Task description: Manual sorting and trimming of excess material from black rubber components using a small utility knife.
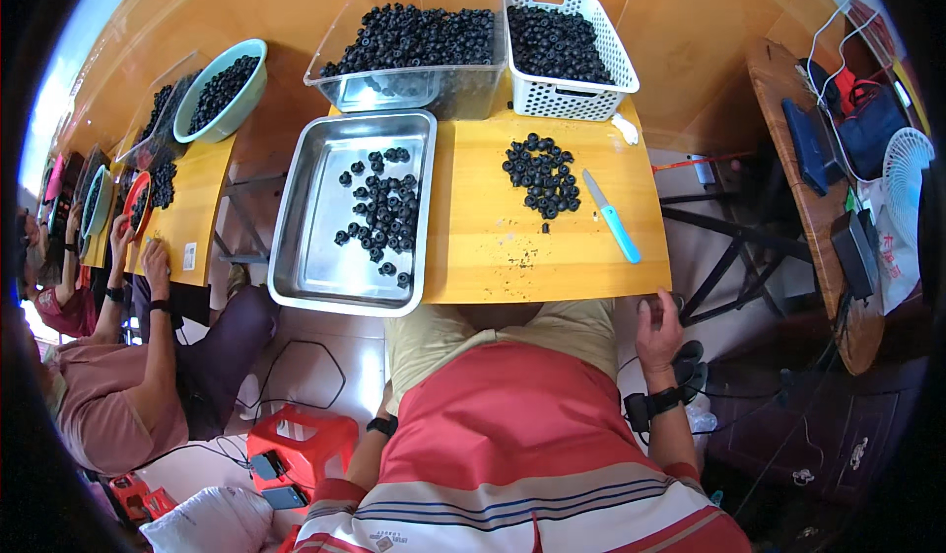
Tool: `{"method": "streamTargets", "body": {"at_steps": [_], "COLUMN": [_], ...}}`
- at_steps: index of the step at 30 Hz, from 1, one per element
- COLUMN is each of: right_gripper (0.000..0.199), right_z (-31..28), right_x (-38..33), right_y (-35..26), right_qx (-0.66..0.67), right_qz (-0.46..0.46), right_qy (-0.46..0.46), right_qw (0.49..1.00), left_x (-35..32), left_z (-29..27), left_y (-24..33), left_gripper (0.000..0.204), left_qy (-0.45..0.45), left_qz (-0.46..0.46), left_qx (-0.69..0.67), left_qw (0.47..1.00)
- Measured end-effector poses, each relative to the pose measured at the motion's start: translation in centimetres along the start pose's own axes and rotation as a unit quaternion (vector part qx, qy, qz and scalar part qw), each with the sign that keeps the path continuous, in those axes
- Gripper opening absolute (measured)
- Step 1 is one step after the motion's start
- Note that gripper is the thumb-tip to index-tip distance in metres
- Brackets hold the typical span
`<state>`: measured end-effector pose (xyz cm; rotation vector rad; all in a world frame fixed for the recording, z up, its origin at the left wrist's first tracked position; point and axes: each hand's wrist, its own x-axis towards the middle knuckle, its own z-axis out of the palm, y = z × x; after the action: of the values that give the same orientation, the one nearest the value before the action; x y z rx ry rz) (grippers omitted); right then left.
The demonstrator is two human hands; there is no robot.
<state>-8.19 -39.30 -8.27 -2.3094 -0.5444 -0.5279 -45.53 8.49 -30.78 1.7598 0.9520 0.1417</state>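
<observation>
My right hand (658, 334) is by the near right corner of the yellow table (473, 257), fingers apart and holding nothing. My left hand (387, 401) hangs beside my left thigh; its fingers are hidden. A pile of small black round pieces (542, 173), some with a hollow in the middle, lies on the table. To its right rests a knife (613, 220) with a light blue handle, its blade pointing away from me. On the left, a steel tray (305, 257) holds more such pieces (389, 203). Neither hand touches the knife, the pile or the tray.
A clear plastic bin (471, 100) and a white perforated basket (572, 103), both full of black pieces, stand at the back. Another person (118, 376) works at a table on the left. A red stool (305, 440) is low left; a wooden round-edged table (778, 109) is at right.
</observation>
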Motion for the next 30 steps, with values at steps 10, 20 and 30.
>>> {"method": "streamTargets", "body": {"at_steps": [10, 20, 30], "right_gripper": [0.038, 0.035, 0.043], "right_z": [-0.6, 9.6, 8.0], "right_x": [-2.2, -14.8, -19.8], "right_y": [1.9, 16.7, 17.6], "right_qx": [-0.082, 0.126, 0.316], "right_qz": [-0.075, 0.252, 0.575], "right_qy": [0.006, -0.355, -0.237], "right_qw": [0.994, 0.891, 0.716], "left_x": [10.2, 11.6, 9.4], "left_z": [-32.3, -48.4, -38.6], "left_y": [20.2, 20.7, 24.8], "left_gripper": [0.027, 0.073, 0.068], "left_qy": [0.102, 0.142, 0.125], "left_qz": [0.308, 0.423, 0.388], "left_qx": [0.356, 0.458, 0.400], "left_qw": [0.876, 0.769, 0.821]}}
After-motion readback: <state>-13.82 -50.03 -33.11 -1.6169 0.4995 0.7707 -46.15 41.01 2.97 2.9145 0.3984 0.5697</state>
